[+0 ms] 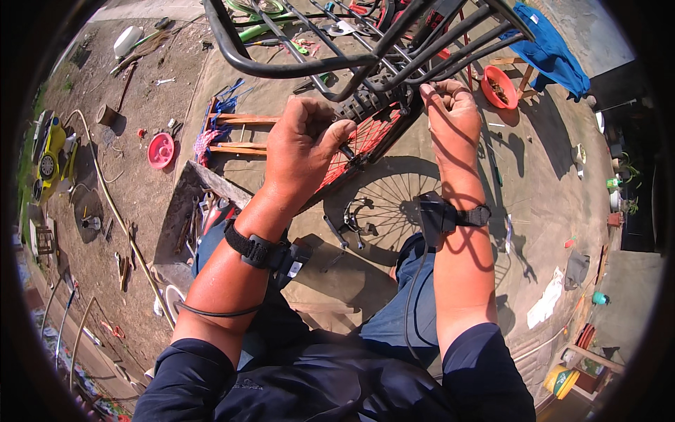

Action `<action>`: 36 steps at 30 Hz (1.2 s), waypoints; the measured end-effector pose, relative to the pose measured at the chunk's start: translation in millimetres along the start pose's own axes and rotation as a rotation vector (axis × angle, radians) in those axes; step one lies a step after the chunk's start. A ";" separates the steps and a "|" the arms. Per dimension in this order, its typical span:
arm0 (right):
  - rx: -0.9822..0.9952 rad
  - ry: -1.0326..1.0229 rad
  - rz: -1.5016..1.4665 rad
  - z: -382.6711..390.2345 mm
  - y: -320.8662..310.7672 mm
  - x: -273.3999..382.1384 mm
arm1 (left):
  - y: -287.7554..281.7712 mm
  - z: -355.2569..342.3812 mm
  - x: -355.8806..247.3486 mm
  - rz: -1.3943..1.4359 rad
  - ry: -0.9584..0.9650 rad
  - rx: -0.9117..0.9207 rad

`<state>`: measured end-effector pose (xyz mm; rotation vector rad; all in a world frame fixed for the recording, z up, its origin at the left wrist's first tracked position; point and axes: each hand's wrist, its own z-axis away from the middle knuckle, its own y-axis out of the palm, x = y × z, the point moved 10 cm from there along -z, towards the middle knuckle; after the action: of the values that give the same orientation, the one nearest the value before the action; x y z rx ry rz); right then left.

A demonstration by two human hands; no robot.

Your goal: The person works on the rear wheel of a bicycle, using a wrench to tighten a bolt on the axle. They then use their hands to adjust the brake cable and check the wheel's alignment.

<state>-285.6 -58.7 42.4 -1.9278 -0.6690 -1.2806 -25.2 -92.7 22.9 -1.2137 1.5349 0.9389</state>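
A grey metal box [214, 183] holds wrenches [197, 214]; a round coral plastic basin [495, 72], brown bits [498, 91]. Between the curled left hand [304, 144] and right hand [451, 118] is the black-tyred, red-spoked bicycle wheel [363, 141], its long axis slanting upper right to lower left. Their grip I cannot tell.

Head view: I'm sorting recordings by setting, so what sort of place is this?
Probably an outdoor yard used as a makeshift bicycle repair spot: there is a bicycle wheel with red spokes, an open metal toolbox, and sunlit, bare ground.
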 end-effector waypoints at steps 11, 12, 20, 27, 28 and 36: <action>0.082 0.051 -0.270 -1.6 8.6 -14.0 | 9.0 1.7 1.9 -0.001 0.020 0.092; 0.060 0.022 -0.201 -3.5 7.5 -12.8 | 10.2 1.8 0.6 -0.003 0.021 0.097; 0.153 0.117 -0.466 2.8 14.8 -8.8 | 12.0 2.9 3.0 -0.019 -0.026 0.151; 0.021 0.051 -0.126 -3.7 1.8 -13.8 | 12.1 2.8 4.3 -0.068 -0.010 0.150; 0.034 0.038 -0.161 -4.5 2.7 -13.0 | 11.6 2.9 4.0 -0.077 -0.010 0.147; 0.067 0.040 -0.208 -2.5 6.2 -7.2 | 9.1 1.9 0.7 -0.062 0.033 0.096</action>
<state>-285.1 -64.7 34.6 -1.8105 -0.8992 -1.4004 -33.8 -89.1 21.9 -1.2070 1.5421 0.7996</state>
